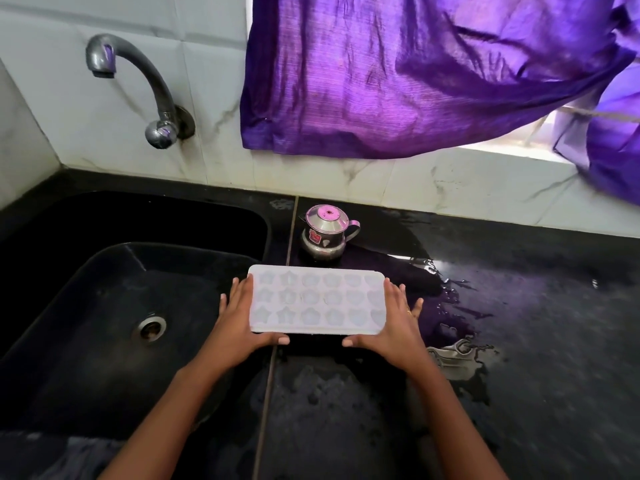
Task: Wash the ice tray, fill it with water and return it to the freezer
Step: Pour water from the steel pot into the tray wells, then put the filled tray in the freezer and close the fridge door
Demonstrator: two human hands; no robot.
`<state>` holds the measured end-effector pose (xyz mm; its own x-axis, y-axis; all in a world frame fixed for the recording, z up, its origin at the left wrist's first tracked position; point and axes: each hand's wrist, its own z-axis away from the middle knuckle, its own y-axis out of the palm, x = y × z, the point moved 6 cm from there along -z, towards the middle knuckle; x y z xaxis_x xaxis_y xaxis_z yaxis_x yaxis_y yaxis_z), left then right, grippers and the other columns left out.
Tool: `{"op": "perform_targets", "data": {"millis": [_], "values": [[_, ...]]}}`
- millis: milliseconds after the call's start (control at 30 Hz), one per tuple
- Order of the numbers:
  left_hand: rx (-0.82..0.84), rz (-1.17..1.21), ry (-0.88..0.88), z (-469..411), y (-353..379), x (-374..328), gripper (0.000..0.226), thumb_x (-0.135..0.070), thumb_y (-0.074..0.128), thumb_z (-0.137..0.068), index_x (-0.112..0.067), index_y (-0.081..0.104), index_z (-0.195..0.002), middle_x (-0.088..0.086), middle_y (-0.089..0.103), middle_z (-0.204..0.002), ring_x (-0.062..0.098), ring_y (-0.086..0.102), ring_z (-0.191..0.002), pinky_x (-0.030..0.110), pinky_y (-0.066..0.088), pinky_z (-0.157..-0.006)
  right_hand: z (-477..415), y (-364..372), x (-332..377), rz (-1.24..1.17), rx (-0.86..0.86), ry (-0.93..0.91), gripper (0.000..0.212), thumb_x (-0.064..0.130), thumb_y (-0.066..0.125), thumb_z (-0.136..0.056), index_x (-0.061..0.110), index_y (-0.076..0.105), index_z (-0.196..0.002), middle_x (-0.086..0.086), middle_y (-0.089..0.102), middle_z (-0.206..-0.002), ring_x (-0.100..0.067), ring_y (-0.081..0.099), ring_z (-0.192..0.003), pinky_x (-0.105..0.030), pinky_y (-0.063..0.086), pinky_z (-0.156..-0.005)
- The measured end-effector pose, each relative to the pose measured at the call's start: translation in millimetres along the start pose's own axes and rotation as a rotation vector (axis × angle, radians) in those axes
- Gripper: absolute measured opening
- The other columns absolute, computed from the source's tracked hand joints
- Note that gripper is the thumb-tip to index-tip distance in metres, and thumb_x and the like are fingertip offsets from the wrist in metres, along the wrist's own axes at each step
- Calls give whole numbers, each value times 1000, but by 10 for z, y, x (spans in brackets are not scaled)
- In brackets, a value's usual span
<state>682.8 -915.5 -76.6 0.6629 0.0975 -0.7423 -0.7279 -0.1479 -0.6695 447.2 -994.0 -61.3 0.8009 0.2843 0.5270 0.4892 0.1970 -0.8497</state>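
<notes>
Holding the white ice tray (317,299) level by its short ends: left hand (239,320) and right hand (394,323), fingers wrapped round the ends, thumbs along the near edge. Tray is over the wet black tabletop (519,306), just right of the sink (104,306), near side of a small steel pot (325,233).

Clearances around the steel pot (325,233)
Pot stands on the desk (536,289) just behind the ice tray (317,299). Left of the pot: open sink (86,278). Right of it: open wet desk. Above it: hanging curtain (415,81).
</notes>
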Motion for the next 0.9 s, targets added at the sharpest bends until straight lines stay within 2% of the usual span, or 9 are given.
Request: {"op": "perform_targets", "data": {"millis": [267,367,433,467,567,667,833,900], "values": [[-75,41,-26,352,-304,65,135,-74,60,-44,-23,-8,-149,-24,-9,-142,-1,-24,-135,23,-19,-108,147,-22,366,11,-3,-88,133,62,78,-52,13,3,-149,-2,7,-157,-23,-13,-145,-40,-26,-106],[-103,51,-57,549,-439,118,133,-57,79,-56,-23,-10,-148,-24,-12,-143,-1,-26,-135,25,-18,-111,205,29,536,24,26,-119,143,79,66,-38,15,3,-149,-1,6,-157,-22,-14,-144,-41,-26,-106],[-134,63,-78,683,-536,142,125,-44,81,-63,-24,-9,-148,-24,-12,-143,-2,-26,-134,28,-16,-113,251,60,650,14,33,-142,144,83,55,-33,16,3,-149,0,7,-157,-22,-14,-145,-42,-26,-105],[-144,75,-89,751,-583,155,124,-42,81,-64,-24,-8,-148,-24,-11,-143,-2,-27,-133,29,-15,-113,275,73,711,9,35,-154,144,82,56,-33,16,4,-149,0,8,-157,-23,-13,-145,-42,-26,-105],[-174,95,-125,984,-732,214,125,-42,81,-64,-24,-9,-149,-24,-11,-144,-4,-29,-132,25,-16,-110,360,129,921,-14,43,-200,142,76,64,-34,17,7,-149,0,12,-156,-23,-12,-145,-41,-26,-104],[-199,84,-145,1227,-868,277,125,-44,80,-64,-24,-10,-148,-23,-12,-144,-2,-28,-135,17,-20,-104,455,214,1115,-14,65,-237,144,81,58,-31,17,7,-149,0,13,-156,-22,-11,-145,-40,-26,-103],[-240,97,-222,1644,-1032,411,126,-47,79,-63,-26,-12,-147,-26,-18,-141,-17,-36,-120,22,-18,-107,626,385,1402,-35,113,-299,145,77,63,-29,17,8,-149,0,14,-155,-23,-11,-145,-39,-25,-103],[-276,99,-246,1803,-1096,442,127,-52,77,-60,-27,-12,-147,-27,-18,-141,-16,-37,-120,23,-18,-108,669,460,1512,-36,139,-335,146,75,68,-29,16,9,-149,0,14,-155,-22,-11,-145,-40,-25,-104]]}}
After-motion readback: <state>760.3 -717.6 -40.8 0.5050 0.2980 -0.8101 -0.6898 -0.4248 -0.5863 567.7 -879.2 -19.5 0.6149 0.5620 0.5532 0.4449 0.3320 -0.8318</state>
